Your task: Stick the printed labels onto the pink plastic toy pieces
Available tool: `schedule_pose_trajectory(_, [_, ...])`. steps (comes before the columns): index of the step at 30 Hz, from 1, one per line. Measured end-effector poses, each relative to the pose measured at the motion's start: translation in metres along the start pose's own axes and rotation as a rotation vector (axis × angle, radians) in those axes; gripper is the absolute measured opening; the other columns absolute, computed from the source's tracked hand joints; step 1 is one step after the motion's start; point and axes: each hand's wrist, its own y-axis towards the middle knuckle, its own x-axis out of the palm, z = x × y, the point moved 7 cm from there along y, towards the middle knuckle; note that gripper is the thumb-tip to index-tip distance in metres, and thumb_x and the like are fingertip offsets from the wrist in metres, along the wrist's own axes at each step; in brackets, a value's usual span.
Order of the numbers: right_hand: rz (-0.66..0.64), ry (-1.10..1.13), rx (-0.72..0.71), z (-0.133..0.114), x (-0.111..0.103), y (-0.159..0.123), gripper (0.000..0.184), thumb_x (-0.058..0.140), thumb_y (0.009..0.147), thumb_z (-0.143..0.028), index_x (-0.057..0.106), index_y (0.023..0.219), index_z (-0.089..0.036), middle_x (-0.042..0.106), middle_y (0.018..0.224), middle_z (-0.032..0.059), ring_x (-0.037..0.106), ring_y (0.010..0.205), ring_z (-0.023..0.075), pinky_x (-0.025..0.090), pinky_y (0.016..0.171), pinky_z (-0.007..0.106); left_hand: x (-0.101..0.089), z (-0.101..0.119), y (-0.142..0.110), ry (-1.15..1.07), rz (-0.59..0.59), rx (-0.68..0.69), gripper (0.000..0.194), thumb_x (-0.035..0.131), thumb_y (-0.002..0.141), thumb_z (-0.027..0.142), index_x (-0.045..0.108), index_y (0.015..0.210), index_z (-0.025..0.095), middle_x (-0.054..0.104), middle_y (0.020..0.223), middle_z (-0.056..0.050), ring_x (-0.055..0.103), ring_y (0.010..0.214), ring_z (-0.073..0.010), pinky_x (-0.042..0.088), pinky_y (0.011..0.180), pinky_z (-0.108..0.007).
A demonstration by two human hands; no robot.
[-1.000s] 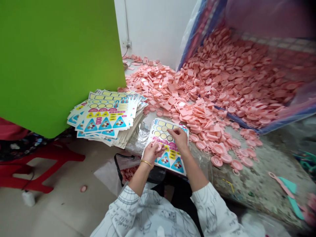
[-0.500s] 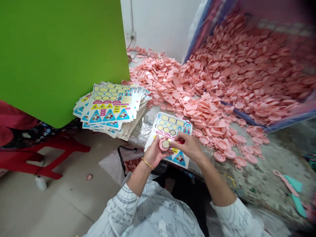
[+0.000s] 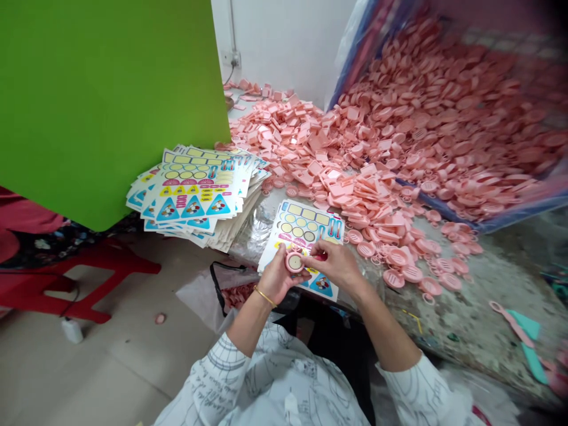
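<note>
Worktop (image 3: 461, 313), foil-patched, carries heaped pink plastic parts (image 3: 426, 130). Left hand (image 3: 277, 275) grips 1 round pink part (image 3: 294, 262) just above sticker sheet (image 3: 306, 228); right hand (image 3: 339, 266) pinches that part's edge. Stack of sheets (image 3: 195, 189) lies nearby, left.

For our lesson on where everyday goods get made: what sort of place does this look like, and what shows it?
Likely a small workshop doing hand assembly: a huge heap of pink plastic parts, a stack of printed sticker sheets, and a left hand holding one round pink piece over a single sheet.
</note>
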Motion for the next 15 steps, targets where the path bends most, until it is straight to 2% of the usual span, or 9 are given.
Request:
schedule_pose_trajectory(5, [0.013, -0.023, -0.021, 0.002, 0.000, -0.001, 0.030, 0.067, 0.079, -0.051, 0.064, 0.073, -0.022, 0.068, 0.070, -0.0016, 0.058, 0.062, 0.0132, 0.033, 0.057, 0.024, -0.002, -0.003, 0.000, 0.013, -0.014, 0.013, 0.040, 0.059, 0.087, 0.054, 0.061, 0.094, 0.015, 0.065, 0.073, -0.004, 0.063, 0.059, -0.0155, 0.057, 0.077, -0.041])
schedule_pose_trajectory(10, [-0.003, -0.029, -0.014, -0.001, 0.001, -0.001, 0.030, 0.068, 0.080, -0.052, 0.064, 0.074, -0.022, 0.067, 0.068, -0.0025, 0.058, 0.062, 0.0130, 0.033, 0.058, 0.024, -0.002, -0.001, -0.002, 0.102, -0.058, 0.081, 0.034, 0.079, 0.072, 0.036, 0.060, 0.094, 0.017, 0.064, 0.079, 0.000, 0.064, 0.066, -0.0137, 0.057, 0.077, -0.036])
schedule_pose_trajectory(13, [-0.003, -0.043, -0.037, -0.013, 0.007, -0.010, 0.029, 0.065, 0.083, -0.051, 0.065, 0.077, -0.023, 0.069, 0.073, -0.0016, 0.059, 0.067, 0.0138, 0.036, 0.063, 0.024, -0.008, 0.001, -0.007, 0.152, -0.002, 0.129, 0.035, 0.081, 0.068, 0.032, 0.061, 0.094, 0.018, 0.066, 0.092, -0.002, 0.066, 0.079, -0.0155, 0.058, 0.078, -0.034])
schedule_pose_trajectory(15, [0.019, -0.032, -0.068, -0.019, 0.013, -0.020, 0.027, 0.061, 0.088, -0.050, 0.066, 0.081, -0.024, 0.069, 0.078, -0.0006, 0.061, 0.073, 0.0150, 0.039, 0.068, 0.025, -0.022, 0.004, -0.013, 0.183, 0.081, 0.177, 0.039, 0.082, 0.065, 0.033, 0.062, 0.094, 0.018, 0.067, 0.096, -0.002, 0.066, 0.083, -0.0165, 0.058, 0.078, -0.033])
